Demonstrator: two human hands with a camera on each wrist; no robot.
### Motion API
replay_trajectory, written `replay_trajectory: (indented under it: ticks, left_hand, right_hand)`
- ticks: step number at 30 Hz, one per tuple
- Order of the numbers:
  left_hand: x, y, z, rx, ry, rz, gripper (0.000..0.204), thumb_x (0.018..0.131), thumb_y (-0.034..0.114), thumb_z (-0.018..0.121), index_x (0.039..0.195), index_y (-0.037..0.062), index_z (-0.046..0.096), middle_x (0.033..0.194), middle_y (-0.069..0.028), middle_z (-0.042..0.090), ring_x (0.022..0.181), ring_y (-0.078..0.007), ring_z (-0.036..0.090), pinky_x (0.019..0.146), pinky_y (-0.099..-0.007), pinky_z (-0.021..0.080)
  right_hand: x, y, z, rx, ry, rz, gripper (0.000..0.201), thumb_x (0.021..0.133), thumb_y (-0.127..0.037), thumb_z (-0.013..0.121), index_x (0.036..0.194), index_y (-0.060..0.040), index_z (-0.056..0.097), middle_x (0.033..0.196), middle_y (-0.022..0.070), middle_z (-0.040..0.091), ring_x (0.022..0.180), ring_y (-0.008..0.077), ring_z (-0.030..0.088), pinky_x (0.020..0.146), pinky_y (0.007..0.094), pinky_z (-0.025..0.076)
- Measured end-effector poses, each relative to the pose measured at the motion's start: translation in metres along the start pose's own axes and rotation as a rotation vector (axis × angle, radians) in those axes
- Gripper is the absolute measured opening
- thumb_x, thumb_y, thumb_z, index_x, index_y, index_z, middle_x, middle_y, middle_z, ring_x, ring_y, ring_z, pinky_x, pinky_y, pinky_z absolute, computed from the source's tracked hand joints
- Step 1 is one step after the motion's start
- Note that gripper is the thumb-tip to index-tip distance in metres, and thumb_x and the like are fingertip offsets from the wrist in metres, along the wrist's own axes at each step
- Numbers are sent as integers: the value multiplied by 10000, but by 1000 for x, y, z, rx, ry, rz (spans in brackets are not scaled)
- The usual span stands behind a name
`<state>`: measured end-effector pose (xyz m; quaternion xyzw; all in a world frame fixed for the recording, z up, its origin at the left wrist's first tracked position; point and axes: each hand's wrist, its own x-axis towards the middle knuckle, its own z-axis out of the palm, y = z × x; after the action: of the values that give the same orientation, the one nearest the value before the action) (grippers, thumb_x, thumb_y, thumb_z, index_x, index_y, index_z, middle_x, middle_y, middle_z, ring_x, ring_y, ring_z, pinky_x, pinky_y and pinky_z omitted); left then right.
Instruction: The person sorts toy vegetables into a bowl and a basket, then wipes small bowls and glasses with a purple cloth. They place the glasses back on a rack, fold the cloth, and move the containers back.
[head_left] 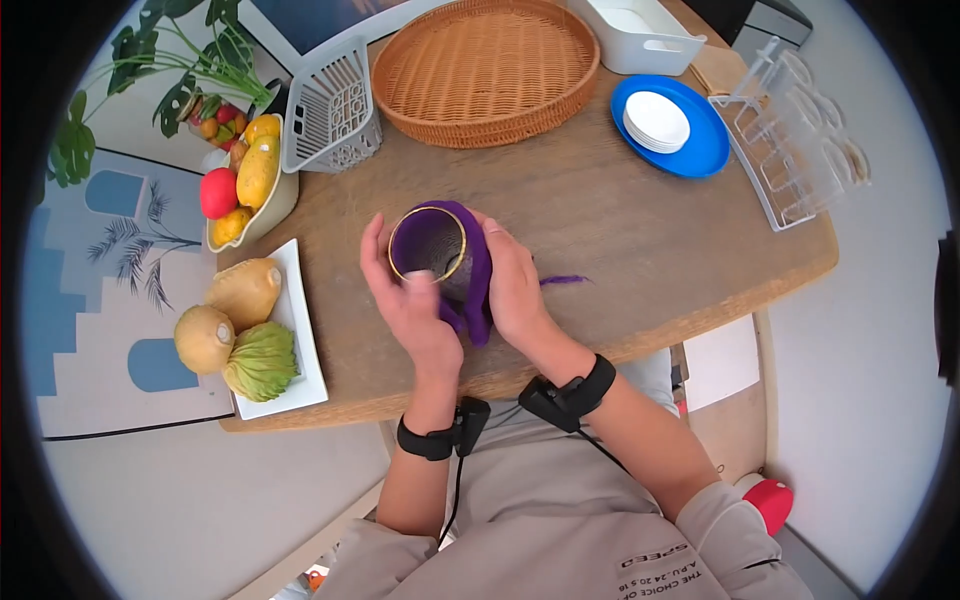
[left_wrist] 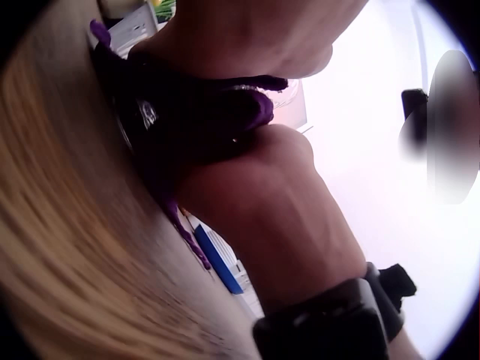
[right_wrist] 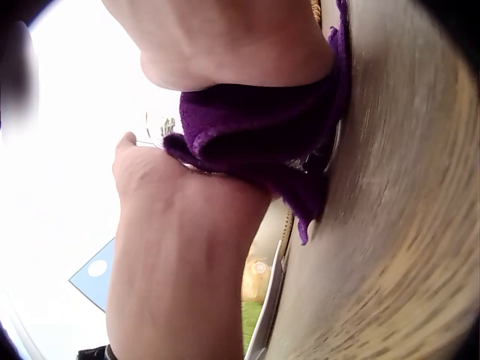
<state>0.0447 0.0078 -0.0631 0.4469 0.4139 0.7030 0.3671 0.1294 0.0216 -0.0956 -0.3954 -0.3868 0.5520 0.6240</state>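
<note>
A glass [head_left: 428,243] with a gold rim stands on the table, its mouth facing up toward the head camera. Around its right side and front wraps a purple cloth [head_left: 478,290], whose loose end hangs toward the person. My left hand [head_left: 415,325] grips the left side of the glass, with the thumb near the rim. On the other side, my right hand [head_left: 515,285] holds the cloth against the glass. Both wrist views show folds of purple cloth [right_wrist: 255,124] between the hands, close over the tabletop; the fingers are largely hidden there.
At left are a white plate [head_left: 312,345] of produce and a fruit bowl [head_left: 285,205]. A grey basket [head_left: 330,110], wicker tray [head_left: 490,70] and white bin [head_left: 640,45] line the back. At right stand a blue plate [head_left: 708,140] with small white dishes and a rack of glasses [head_left: 800,130].
</note>
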Motion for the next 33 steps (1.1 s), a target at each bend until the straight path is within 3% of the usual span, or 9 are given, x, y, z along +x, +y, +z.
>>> replay_trajectory:
  ticks: [2,5,7,8,11,19,27,30,33]
  left_hand:
    - [1,15,-2,335,-140,92,592,860,216,801,1331,-15,527,1225,-100,633,1125,-182,618,987,-329,494]
    - [12,26,-5,372,-156,-53,720,700,72,908,1320,-4,551,1206,-94,653,1106,-182,637,982,-319,501]
    - [20,23,-15,477,-198,36,665,705,94,909,1278,-7,589,1197,-99,671,1078,-176,651,975,-318,508]
    - [23,24,-18,503,-206,55,654,703,91,910,1268,-9,597,1198,-100,673,1079,-173,651,977,-317,508]
    - [29,31,-24,473,-212,86,584,791,-20,817,1310,-51,552,1303,-160,635,1174,-193,622,1006,-313,504]
    - [44,60,-41,237,104,4,505,870,106,795,1295,-45,567,1277,-140,652,1147,-184,615,958,-311,499]
    - [27,67,-44,160,115,-131,507,968,288,706,1348,-9,548,1320,-128,630,1138,-213,620,919,-331,487]
    - [19,70,-25,178,81,-8,489,961,206,701,1367,-9,533,1345,-140,612,1159,-211,611,931,-337,491]
    - [15,74,1,204,-113,87,590,832,32,784,1362,-24,530,1291,-155,642,1139,-208,624,957,-311,495]
  right_hand:
    - [-6,-4,-5,49,-46,48,537,1095,-334,283,1350,60,544,1306,206,622,1228,271,579,1068,356,412]
    - [-9,-10,-11,95,-131,125,562,1099,-363,265,1411,47,489,1389,206,567,1309,276,514,1117,369,356]
    - [-12,-5,-20,-46,-178,77,577,1100,-376,244,1437,40,460,1440,210,525,1362,285,464,1166,396,292]
    - [-16,-7,-23,-182,-206,10,597,1101,-392,220,1448,35,452,1472,213,495,1426,309,389,1227,447,152]
    - [-18,-9,-32,-428,-270,-34,611,1101,-404,207,1467,29,436,1488,214,484,1449,331,364,1244,481,77]
    - [-55,-20,-60,-1445,-350,-431,662,1024,-462,444,1484,14,444,1577,200,380,1495,338,282,1236,532,107]
    - [-75,-35,-81,-1486,-259,-396,620,972,-442,545,1463,-66,514,1583,203,362,1490,363,274,1214,577,149]
    - [-80,-41,-83,-1474,-268,-435,605,957,-453,567,1461,-120,531,1576,219,359,1483,383,275,1209,591,156]
    - [-78,-41,-87,-1446,-286,-434,610,934,-460,600,1458,-153,541,1570,231,356,1478,391,279,1210,589,160]
